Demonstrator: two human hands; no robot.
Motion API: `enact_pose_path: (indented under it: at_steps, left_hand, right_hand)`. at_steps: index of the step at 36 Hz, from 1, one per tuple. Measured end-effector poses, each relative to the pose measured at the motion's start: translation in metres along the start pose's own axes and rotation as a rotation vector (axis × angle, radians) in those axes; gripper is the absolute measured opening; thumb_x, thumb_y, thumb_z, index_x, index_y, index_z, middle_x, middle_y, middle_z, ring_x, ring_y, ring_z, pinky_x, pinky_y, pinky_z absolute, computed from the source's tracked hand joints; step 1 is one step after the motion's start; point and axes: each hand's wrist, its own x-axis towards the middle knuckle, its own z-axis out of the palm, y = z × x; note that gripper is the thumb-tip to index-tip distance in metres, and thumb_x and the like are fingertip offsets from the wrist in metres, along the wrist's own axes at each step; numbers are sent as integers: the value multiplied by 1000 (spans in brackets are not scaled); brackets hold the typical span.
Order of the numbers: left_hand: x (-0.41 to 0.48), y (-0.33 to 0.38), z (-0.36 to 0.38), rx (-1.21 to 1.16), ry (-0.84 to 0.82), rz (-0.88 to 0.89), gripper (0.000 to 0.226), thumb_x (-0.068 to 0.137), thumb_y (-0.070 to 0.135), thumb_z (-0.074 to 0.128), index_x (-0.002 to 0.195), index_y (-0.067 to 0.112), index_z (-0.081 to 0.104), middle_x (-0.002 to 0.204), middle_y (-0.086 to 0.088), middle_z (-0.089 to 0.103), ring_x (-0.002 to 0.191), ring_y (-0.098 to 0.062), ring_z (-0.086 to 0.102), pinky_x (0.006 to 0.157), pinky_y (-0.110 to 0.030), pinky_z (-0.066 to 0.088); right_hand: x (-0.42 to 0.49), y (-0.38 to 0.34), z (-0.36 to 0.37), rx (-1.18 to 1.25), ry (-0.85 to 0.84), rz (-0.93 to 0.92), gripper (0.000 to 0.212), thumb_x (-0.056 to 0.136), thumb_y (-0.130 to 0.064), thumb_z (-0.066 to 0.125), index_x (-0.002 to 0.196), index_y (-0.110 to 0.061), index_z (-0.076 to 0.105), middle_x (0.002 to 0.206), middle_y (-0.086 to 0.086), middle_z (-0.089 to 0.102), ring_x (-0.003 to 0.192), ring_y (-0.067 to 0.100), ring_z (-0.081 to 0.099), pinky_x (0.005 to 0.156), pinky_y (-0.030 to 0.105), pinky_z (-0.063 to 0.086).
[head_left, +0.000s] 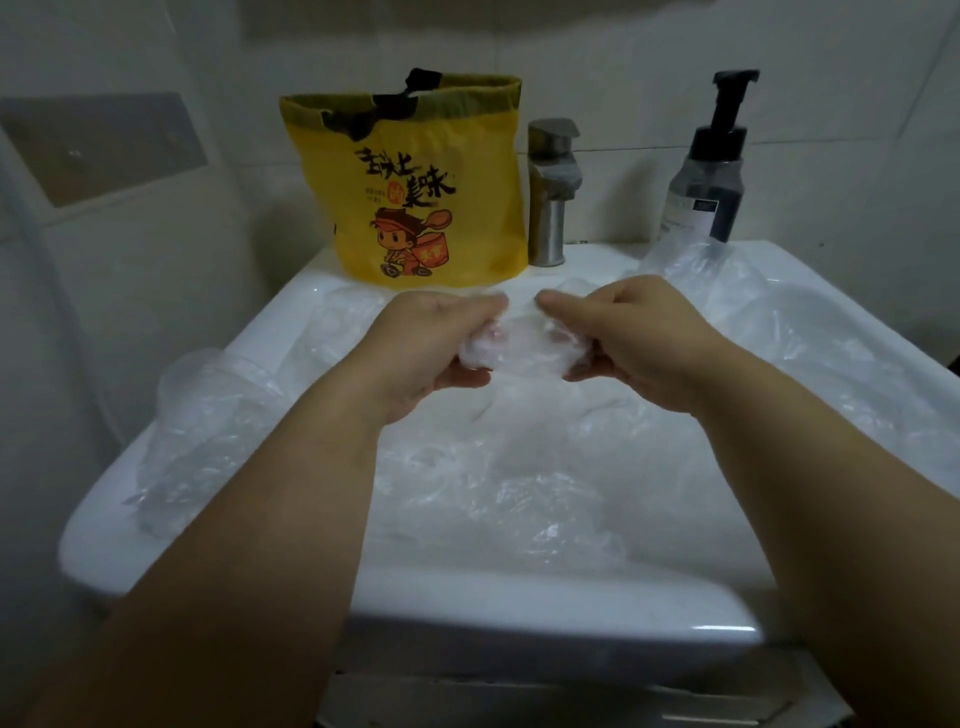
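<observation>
Above a white sink (519, 613), my left hand (431, 348) and my right hand (644, 343) both grip one crumpled clear plastic bag (522, 348). It is stretched between them, each hand's fingers curled round an end. Several more clear plastic bags (519, 493) lie crumpled in the basin below and drape over its left rim (192, 431) and right side (810, 364).
A yellow printed bag (421, 182) with black handles stands on the back ledge. Right of it is a metal faucet (550, 192), then a dark pump bottle (709, 171). White tiled walls close in behind and at the left.
</observation>
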Motion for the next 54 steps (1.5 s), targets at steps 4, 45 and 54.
enact_pose_path:
  at_steps: [4, 45, 54]
  left_hand:
    - [0, -4, 0, 127, 41, 93, 16, 81, 15, 75, 68, 12, 67, 71, 4, 68, 66, -1, 66, 59, -17, 53]
    - [3, 6, 1, -408, -80, 106, 88, 47, 50, 90, 122, 18, 59, 98, -1, 71, 92, -11, 67, 75, -25, 53]
    - [-1, 0, 29, -98, -82, 88, 40, 104, 41, 31, 105, 25, 69, 106, 0, 71, 89, -12, 64, 70, -21, 51]
  right_hand:
    - [0, 3, 1, -117, -43, -82, 13, 76, -9, 76, 70, -3, 66, 68, 6, 65, 67, 17, 66, 74, 33, 60]
    - [-8, -6, 9, 108, -109, -101, 12, 94, -12, 55, 93, -5, 65, 72, 4, 62, 57, 7, 57, 59, 21, 56]
    - [-7, 0, 27, 45, -86, -132, 11, 94, -16, 58, 91, -11, 67, 75, 1, 66, 64, 11, 59, 54, 20, 48]
